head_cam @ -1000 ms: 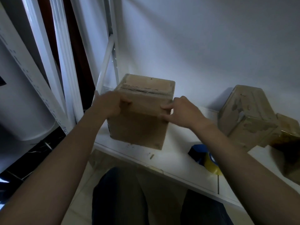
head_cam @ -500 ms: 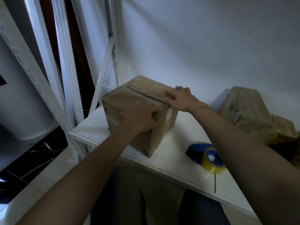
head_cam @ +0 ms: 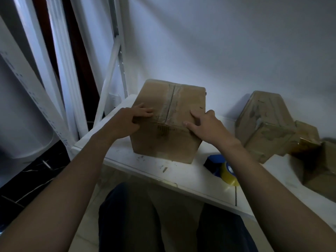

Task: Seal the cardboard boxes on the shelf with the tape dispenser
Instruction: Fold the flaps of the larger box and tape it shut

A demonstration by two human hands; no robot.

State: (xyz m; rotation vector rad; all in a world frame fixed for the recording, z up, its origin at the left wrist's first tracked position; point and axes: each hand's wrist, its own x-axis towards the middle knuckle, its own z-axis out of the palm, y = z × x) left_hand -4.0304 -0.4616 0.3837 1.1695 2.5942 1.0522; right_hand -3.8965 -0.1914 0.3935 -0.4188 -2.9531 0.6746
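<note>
**Cardboard box (head_cam: 169, 113) squared up, seam ready for tape**

Left to right.

Left hand (head_cam: 127, 122) on the near-left top edge of the box. Fingers fairly straight and close together, laid flat on the top flap, thumb tucked at the front face. Pressing rather than gripping, by the look.

Box now flat on the left end of the white shelf (head_cam: 181, 171), centre seam running straight away from the camera. Half a second back: skewed corner-on, seam diagonal. A second back: tipped toward the camera. So turned and set down since. Flaps closed, what looks like old tape along the seam. Reads as positioning done, taping not started.

Right hand (head_cam: 205, 126) on the near-right top edge. Fingers spread apart, index stretched over the top, thumb pointing inward along the front edge, holding nothing.

Tape dispenser (head_cam: 223, 167) untouched on the shelf just right of the box, partly hidden by the right forearm (head_cam: 254, 170).

Further right, more boxes (head_cam: 263, 122), tilted, near the wall (head_cam: 236, 51).

Likely next: right hand off the flap to fetch the dispenser, left kept as hold-down.
</note>
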